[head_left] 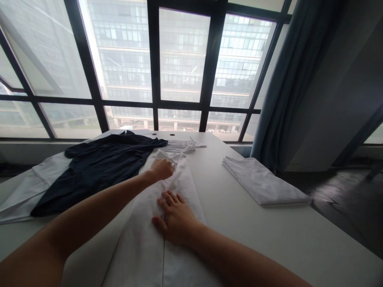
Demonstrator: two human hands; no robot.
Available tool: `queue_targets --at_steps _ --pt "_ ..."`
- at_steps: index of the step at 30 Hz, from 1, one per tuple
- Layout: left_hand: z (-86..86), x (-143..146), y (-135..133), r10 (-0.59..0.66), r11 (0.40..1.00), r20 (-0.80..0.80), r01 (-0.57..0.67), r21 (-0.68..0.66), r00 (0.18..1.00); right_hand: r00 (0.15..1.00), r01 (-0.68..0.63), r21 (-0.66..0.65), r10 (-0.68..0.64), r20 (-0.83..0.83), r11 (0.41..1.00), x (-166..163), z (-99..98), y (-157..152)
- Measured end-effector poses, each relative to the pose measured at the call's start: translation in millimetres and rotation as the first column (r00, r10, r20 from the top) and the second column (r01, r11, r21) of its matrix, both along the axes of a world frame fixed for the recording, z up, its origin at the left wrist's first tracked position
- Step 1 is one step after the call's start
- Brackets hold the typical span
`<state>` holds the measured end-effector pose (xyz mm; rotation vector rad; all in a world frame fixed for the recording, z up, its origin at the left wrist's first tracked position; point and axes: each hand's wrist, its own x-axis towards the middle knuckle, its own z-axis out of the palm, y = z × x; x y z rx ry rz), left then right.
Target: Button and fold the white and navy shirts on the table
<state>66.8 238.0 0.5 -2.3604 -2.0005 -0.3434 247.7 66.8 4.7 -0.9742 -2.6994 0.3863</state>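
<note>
A white shirt point(179, 187) lies lengthwise down the middle of the white table point(239, 215), its collar end toward the window. My left hand point(161, 168) reaches across it, fingers curled and pinching the white fabric near the shoulder. My right hand point(175, 215) lies flat on the shirt's middle, fingers together and stretched forward, pressing the cloth down.
A dark navy garment point(95, 167) is spread on the table's left, over another white cloth point(26, 191). A folded white garment point(263, 181) sits at the right near the table's edge. Large windows run behind; a blue curtain point(287, 79) hangs at right.
</note>
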Motion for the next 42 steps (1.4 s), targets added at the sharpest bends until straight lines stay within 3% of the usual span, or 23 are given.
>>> queue_targets --at_steps 2,4,10,17,21,27,33,38,42 --pt "-11.2 22.2 -10.8 -0.258 0.966 0.038 0.258 0.001 0.965 1.0 0.003 0.022 -0.003 -0.007 1.0 -0.3 0.2 -0.3" --pt "-21.4 33.3 -15.1 -0.381 0.922 0.05 0.384 -0.045 0.923 1.0 0.005 0.046 -0.004 -0.022 0.999 -0.4 -0.1 -0.6" --pt "-29.4 23.2 2.9 -0.357 0.917 0.071 0.364 -0.165 0.931 0.999 0.004 0.038 -0.002 -0.045 0.999 -0.5 -3.4 0.2" --pt "-14.6 12.9 -3.6 -0.307 0.948 0.054 0.31 -0.077 0.95 1.0 0.001 0.022 -0.001 -0.028 1.0 -0.8 -0.5 -1.1" --pt "-9.2 -22.7 -36.2 -0.208 0.975 0.056 0.211 -0.064 0.977 1.0 0.003 0.014 -0.003 -0.008 1.0 0.0 -0.3 -0.5" --pt "-15.3 -70.9 -111.5 -0.142 0.97 0.057 0.151 -0.192 0.988 1.0 -0.011 0.026 0.011 0.025 1.0 -2.3 -4.7 -0.1" --pt "-8.1 -70.9 -187.5 -0.257 0.935 0.065 0.265 -0.236 0.964 0.987 0.154 0.204 -0.14 -0.084 0.967 8.5 1.0 12.4" --pt "-14.6 -56.8 -229.3 -0.329 0.924 0.075 0.337 -0.18 0.942 0.98 0.175 0.086 -0.182 0.079 0.981 34.3 -7.0 32.4" --pt "-13.5 -60.7 -236.1 -0.345 0.916 0.163 0.369 -0.159 0.925 0.975 0.185 0.066 -0.175 -0.136 0.981 58.9 -15.8 43.7"
